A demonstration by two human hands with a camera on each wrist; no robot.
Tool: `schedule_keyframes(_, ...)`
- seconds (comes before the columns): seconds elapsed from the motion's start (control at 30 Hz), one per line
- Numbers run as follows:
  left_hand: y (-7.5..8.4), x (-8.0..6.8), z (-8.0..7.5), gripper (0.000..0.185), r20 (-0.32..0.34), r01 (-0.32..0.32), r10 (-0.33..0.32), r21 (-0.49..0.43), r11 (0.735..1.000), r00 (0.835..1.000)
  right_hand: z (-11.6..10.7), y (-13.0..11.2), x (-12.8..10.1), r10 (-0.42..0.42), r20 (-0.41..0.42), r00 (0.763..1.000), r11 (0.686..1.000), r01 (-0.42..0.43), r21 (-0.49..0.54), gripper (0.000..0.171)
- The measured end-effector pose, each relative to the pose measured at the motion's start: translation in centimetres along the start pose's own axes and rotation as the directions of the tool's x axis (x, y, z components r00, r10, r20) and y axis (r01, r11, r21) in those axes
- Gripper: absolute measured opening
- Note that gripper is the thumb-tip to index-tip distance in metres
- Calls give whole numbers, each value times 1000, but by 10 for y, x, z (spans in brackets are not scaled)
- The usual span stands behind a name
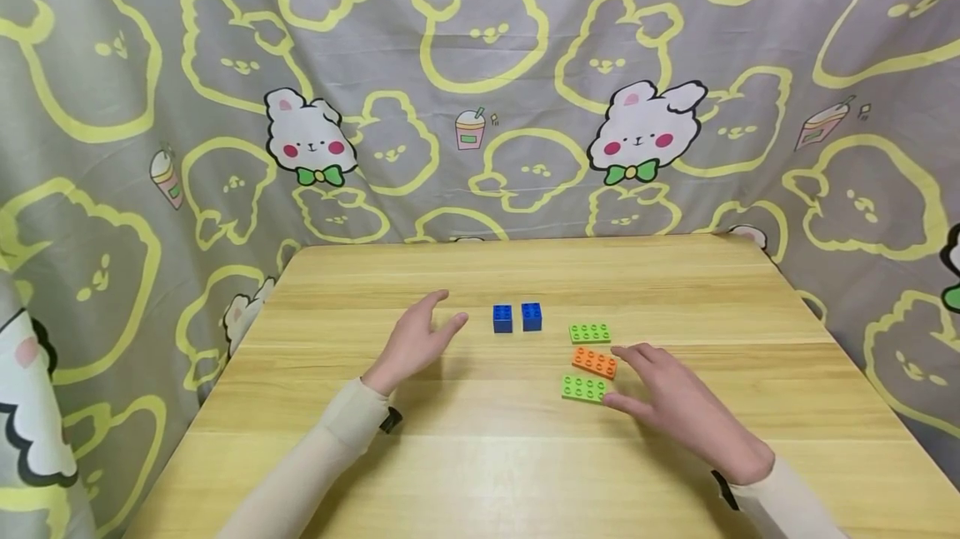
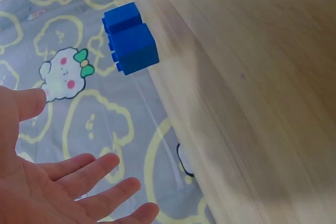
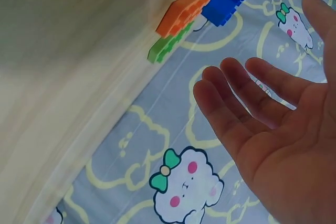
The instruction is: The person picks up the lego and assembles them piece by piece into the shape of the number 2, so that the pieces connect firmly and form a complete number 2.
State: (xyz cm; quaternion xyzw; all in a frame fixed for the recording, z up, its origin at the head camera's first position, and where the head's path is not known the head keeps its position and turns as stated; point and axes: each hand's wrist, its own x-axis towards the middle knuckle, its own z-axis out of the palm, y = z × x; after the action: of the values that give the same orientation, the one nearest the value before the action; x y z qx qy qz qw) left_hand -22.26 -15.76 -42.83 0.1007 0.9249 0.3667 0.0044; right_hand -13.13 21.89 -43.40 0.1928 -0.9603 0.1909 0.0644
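Observation:
Two blue bricks (image 1: 502,318) (image 1: 532,316) stand side by side mid-table. Right of them lie three flat plates in a column: a far green plate (image 1: 589,332), an orange plate (image 1: 595,362) and a near green plate (image 1: 584,388). My left hand (image 1: 442,321) hovers open just left of the blue bricks, holding nothing. My right hand (image 1: 622,376) is open with spread fingers right beside the orange and near green plates. The left wrist view shows the blue bricks (image 2: 131,38) beyond my open palm (image 2: 68,182). In the right wrist view my empty palm (image 3: 262,108) faces the orange plate (image 3: 181,11).
The wooden table (image 1: 480,456) is backed and flanked by a grey curtain (image 1: 480,106) printed with rabbits. The table's left and right edges drop off to the curtain.

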Motion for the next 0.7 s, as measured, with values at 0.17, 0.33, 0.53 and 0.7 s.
schedule_keyframes(0.17,4,8,4,65,-15,-30,30,1,1000,999,7,-3,3,-71,-4,997,997,71,-34,62)
schedule_keyframes(0.33,7,14,8,62,-22,-37,37,-11,999,999,13,-5,5,-105,29,994,993,106,-47,56)
schedule_keyframes(0.53,6,20,14,61,-4,-30,30,-34,999,1000,19,-5,7,-118,56,992,991,121,-53,53)
schedule_keyframes(0.7,9,23,16,63,8,-23,23,-53,998,1000,22,-4,7,-135,49,990,988,138,-66,53)
